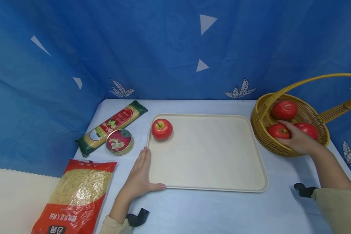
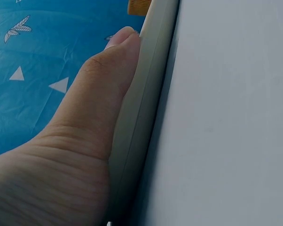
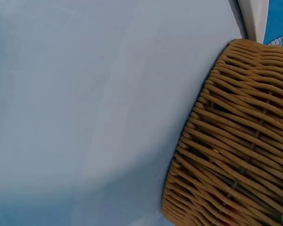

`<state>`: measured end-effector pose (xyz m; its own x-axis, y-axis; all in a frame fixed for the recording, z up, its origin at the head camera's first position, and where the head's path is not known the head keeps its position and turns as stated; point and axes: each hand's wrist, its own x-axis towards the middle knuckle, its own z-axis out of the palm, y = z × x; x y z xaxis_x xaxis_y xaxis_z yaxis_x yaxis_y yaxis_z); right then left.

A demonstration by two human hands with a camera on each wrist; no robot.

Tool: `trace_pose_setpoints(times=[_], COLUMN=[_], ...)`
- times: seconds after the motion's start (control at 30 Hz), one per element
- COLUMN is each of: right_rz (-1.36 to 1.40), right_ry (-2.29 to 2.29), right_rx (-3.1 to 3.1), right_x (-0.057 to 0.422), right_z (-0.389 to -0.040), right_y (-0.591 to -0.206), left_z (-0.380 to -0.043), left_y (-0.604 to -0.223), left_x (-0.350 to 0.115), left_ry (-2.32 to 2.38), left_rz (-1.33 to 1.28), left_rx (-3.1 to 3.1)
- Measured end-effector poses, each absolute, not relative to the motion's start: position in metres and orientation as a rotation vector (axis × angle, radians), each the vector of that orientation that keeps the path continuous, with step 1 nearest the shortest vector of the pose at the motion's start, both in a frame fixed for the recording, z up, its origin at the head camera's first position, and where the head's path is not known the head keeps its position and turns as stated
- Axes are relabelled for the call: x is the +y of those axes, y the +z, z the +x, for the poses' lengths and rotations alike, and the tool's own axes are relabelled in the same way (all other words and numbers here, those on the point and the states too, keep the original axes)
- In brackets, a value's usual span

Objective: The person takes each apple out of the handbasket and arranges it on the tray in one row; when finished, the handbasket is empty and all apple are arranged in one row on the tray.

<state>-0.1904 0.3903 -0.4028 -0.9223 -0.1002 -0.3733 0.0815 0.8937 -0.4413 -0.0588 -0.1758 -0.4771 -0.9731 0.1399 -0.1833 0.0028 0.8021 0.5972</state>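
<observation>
My right hand [image 1: 299, 138] reaches into a yellow wicker basket [image 1: 260, 133]. Its thumb and fingers grip a red apple [image 1: 276, 130] at the basket's left side. Two more red apples lie in there, one at the back [image 1: 284, 110] and one [image 1: 308, 129] partly behind the hand. My left hand [image 1: 138, 175] rests at the near left corner of a cream tray [image 1: 207, 152], fingers straight along the left side and thumb along the front rim. Another apple [image 1: 162, 129], red with a yellow-green top, sits in the tray's far left corner. The right wrist view shows only the basket's woven side [image 3: 240, 141] and the table.
Left of the tray lie a long green-and-gold pasta packet [image 1: 111, 126], a round tin [image 1: 119, 142] against it, and a large red bag of pasta [image 1: 79, 191]. Blue cloth [image 1: 163, 48] hangs behind the white table [image 1: 199, 211]. The basket's tall handle [image 1: 318, 78] arches up at the right.
</observation>
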Motion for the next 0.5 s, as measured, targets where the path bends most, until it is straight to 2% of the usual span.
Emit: trace_pose_setpoints(times=[0.5], right_rz=[0.031], right_ry=[-0.634], right_rx=[2.913], right_x=[0.3844], right_z=[-0.1828], right_y=[-0.4089], left_z=[-0.059], left_y=[-0.4747], left_x=[-0.1758], left_ry=[0.922], left_rz=[0.107], left_rx=[2.768])
